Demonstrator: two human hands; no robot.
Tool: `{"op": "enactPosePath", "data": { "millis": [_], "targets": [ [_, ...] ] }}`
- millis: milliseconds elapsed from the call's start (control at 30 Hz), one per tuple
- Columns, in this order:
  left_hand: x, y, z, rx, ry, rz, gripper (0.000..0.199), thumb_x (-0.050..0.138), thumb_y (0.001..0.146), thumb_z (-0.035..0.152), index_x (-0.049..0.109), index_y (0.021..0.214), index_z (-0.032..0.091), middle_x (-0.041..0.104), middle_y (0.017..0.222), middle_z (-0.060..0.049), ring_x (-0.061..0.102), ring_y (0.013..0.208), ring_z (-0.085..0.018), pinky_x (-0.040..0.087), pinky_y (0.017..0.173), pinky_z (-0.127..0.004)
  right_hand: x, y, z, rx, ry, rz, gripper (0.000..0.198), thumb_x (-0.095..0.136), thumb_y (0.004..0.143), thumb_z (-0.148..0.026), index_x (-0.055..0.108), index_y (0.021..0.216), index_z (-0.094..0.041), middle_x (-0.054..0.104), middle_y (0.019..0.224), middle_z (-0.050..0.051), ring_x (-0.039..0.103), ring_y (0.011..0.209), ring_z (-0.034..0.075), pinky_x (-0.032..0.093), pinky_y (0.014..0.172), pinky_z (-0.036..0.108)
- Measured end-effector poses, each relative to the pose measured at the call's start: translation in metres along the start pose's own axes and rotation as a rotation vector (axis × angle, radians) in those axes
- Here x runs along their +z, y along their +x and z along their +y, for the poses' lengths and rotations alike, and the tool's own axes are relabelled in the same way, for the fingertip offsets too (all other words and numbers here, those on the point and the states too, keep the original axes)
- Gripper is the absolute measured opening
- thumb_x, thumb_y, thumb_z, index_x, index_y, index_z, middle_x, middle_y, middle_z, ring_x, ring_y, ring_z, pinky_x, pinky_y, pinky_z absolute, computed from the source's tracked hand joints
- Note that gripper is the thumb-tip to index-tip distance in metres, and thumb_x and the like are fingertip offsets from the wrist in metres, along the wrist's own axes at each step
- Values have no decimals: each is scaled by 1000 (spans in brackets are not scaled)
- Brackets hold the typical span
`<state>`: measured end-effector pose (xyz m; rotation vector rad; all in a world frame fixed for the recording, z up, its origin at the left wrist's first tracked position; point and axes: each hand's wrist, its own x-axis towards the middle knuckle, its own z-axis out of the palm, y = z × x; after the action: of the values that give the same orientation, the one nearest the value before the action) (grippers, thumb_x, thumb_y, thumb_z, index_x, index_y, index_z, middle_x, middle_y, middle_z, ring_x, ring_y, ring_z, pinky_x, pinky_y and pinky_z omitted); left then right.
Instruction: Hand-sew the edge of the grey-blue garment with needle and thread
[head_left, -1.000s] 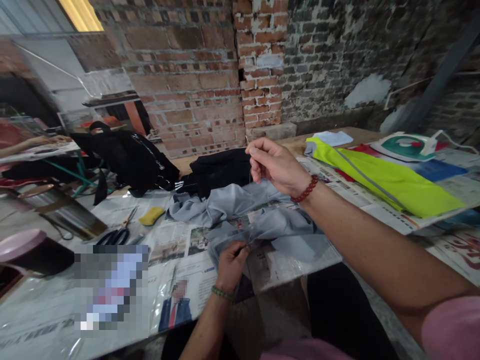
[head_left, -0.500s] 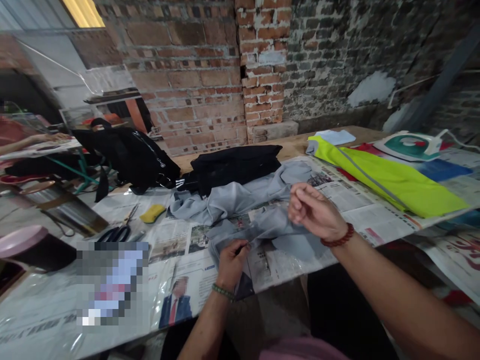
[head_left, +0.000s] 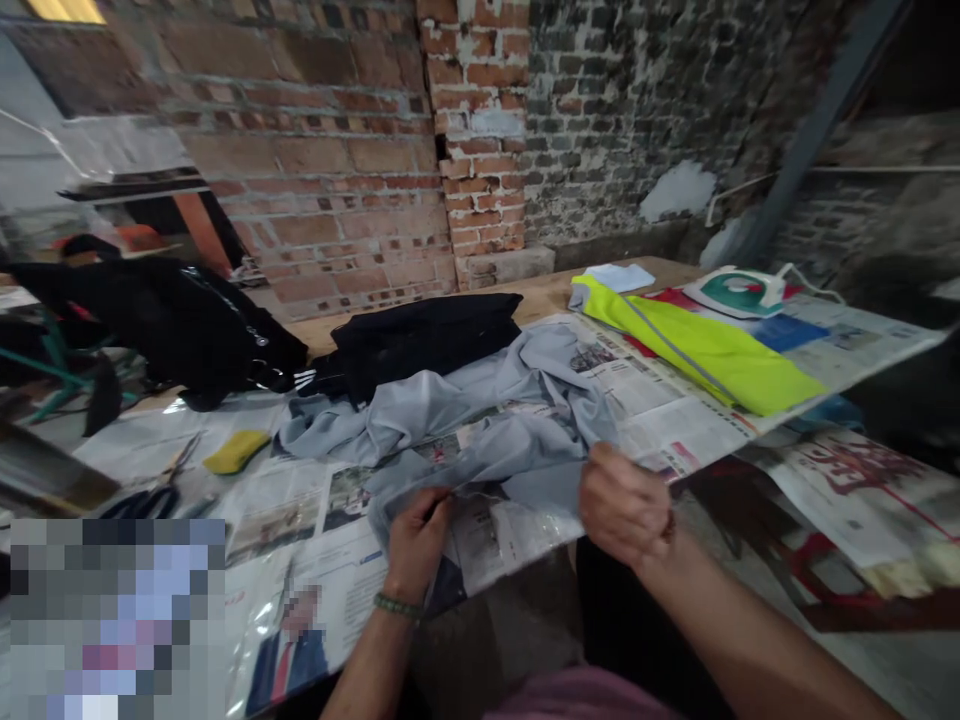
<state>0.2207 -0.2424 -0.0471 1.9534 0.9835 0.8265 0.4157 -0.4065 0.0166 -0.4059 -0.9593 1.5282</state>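
Note:
Crumpled grey cloth (head_left: 420, 400) spreads across the table in front of me, its near part lying between my hands. My left hand (head_left: 416, 535) is closed, thumb and finger pinching the near edge of this cloth. My right hand (head_left: 624, 500) is closed too, at the right end of the cloth beside the table's front edge. Its fingertips are pressed together, and whatever they may hold is too small or hidden to make out. A folded black cloth (head_left: 427, 340) lies just behind the grey one.
Newspaper under clear plastic (head_left: 300, 520) covers the table. Scissors (head_left: 154, 490), a yellow sponge (head_left: 236, 452) and a metal flask (head_left: 45, 465) are at left, with a black bag (head_left: 172, 320) behind. At right lie a neon-yellow garment (head_left: 690, 345) and an iron (head_left: 739, 292).
My right hand has come down from above the cloth to its right end near the table edge. My left hand keeps its pinch. The view has turned to the right.

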Motion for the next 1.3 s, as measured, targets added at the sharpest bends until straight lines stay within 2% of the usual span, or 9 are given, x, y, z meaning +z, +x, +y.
{"op": "enactPosePath", "data": {
  "millis": [67, 200, 267, 367, 700, 900, 1000, 1200, 1300],
  "targets": [
    [0, 3, -1, -4, -4, -1, 27, 53, 68, 37, 68, 79, 18, 67, 81, -3, 60, 81, -21, 45, 74, -30, -2, 8, 7, 88, -177, 148, 27, 56, 74, -43, 44, 77, -19, 40, 43, -11, 37, 27, 5, 33, 31, 16],
    [-1, 6, 1, -37, -28, 19, 28, 55, 65, 39, 67, 76, 17, 67, 79, -4, 60, 80, -22, 46, 75, -31, -2, 31, 23, 269, -913, 506, 9, 49, 77, -23, 54, 77, -15, 45, 50, -6, 42, 39, 5, 31, 39, 16],
    [-1, 6, 2, -40, -33, 16, 28, 56, 65, 40, 68, 77, 17, 67, 80, -4, 60, 81, -22, 46, 76, -32, -6, 39, 29, 198, -1214, 487, 11, 48, 77, -17, 58, 76, -15, 50, 56, -4, 47, 49, 6, 34, 49, 17],
    [-1, 5, 1, -15, -44, 13, 27, 57, 66, 39, 68, 78, 17, 67, 81, -4, 60, 81, -22, 46, 77, -32, -18, 43, 36, 55, -1409, 370, 13, 48, 77, -14, 61, 76, -15, 59, 69, -1, 52, 67, 9, 36, 64, 19],
    [-1, -6, 3, 146, 71, -7, 17, 52, 72, 24, 67, 76, 17, 65, 75, -2, 59, 73, -16, 46, 69, -27, -51, 33, 52, 85, -1250, 568, 23, 44, 82, -32, 60, 82, -17, 53, 62, -2, 45, 54, 9, 35, 53, 19],
    [-19, -6, 14, 241, 321, -216, 19, 50, 71, 12, 67, 74, 19, 64, 73, -3, 59, 71, -16, 43, 67, -27, -72, 39, 47, 180, -1108, 581, 25, 46, 79, -38, 58, 86, -17, 46, 58, -3, 41, 47, 8, 34, 44, 19],
    [-23, -7, 16, 224, 296, -194, 16, 49, 72, 14, 65, 73, 19, 63, 75, -3, 58, 74, -16, 43, 68, -26, -80, 43, 42, 216, -1025, 574, 25, 48, 77, -38, 57, 85, -16, 44, 56, -4, 40, 45, 7, 35, 43, 18],
    [-13, -12, 8, 85, 134, -69, 16, 45, 77, 25, 59, 76, 18, 55, 58, 2, 52, 56, -12, 39, 54, -22, -42, 41, 47, 134, -977, 620, 27, 44, 81, -40, 55, 91, -17, 47, 58, -4, 40, 43, 7, 33, 42, 19],
    [-12, -14, 5, 87, 96, -64, 18, 45, 78, 28, 58, 75, 17, 55, 58, 2, 51, 56, -12, 38, 53, -21, -11, 42, 59, 179, -1091, 529, 24, 41, 84, -37, 56, 88, -18, 46, 54, -4, 41, 44, 8, 32, 45, 20]
  ]
}}
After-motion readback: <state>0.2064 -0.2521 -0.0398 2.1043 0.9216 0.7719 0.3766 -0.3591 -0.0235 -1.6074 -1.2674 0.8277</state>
